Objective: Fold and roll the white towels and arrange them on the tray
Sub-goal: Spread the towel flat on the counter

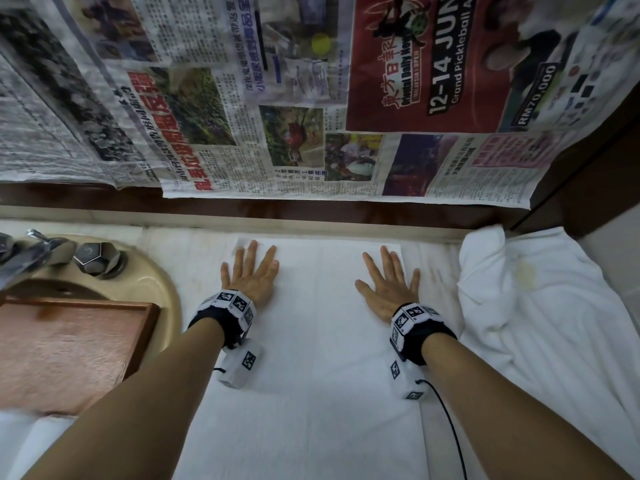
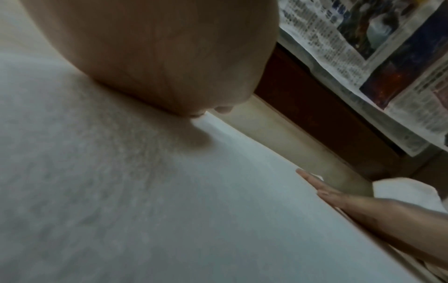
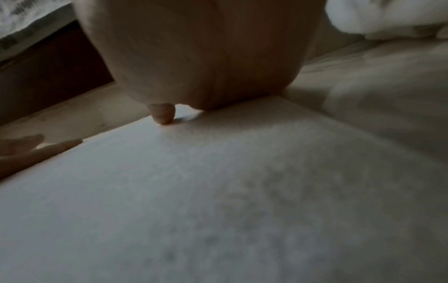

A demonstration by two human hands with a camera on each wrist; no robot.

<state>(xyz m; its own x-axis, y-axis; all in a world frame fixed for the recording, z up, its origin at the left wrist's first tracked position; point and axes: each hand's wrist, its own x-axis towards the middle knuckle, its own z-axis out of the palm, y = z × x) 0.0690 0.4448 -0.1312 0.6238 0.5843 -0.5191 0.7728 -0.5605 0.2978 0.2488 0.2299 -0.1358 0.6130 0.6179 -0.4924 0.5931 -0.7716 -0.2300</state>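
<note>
While both palms lie flat, left hand (image 1: 250,275) and right hand (image 1: 388,283) press splayed fingers on folded white towel (image 1: 318,341), frame centre, gripping nothing | crumpled towels (image 1: 540,306) right | wooden tray (image 1: 69,348) lower left over sink (image 1: 162,282)

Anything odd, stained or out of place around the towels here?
Yes: the crumpled towel at the right carries a yellowish stain near its top. The tray also sits over the sink basin rather than on the counter.

Picture edges cut off tray (image 1: 69,344) and faucet (image 1: 31,249).
</note>
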